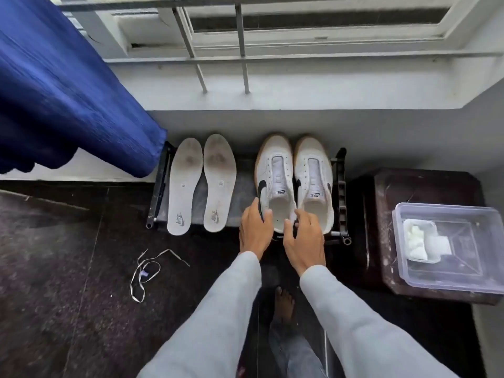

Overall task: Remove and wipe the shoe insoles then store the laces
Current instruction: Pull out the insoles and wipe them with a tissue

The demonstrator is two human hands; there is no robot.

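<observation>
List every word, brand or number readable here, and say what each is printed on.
"NIKE", upside down here: tongue label of the left white leather shoe.
"NIKE", upside down: tongue label of the right white leather shoe.
"NIKE", faded: heel of the left worn white insole.
"NIKE", faded: heel of the right worn white insole.
Small mid-insole marks: too small to read.

White shoes [274, 167] w/ black swooshes [262, 189] & tan soles [273, 136], grey-stained white insoles [185, 186], blue curtain [68, 91], prob. speckled dk floor [68, 282]
</observation>
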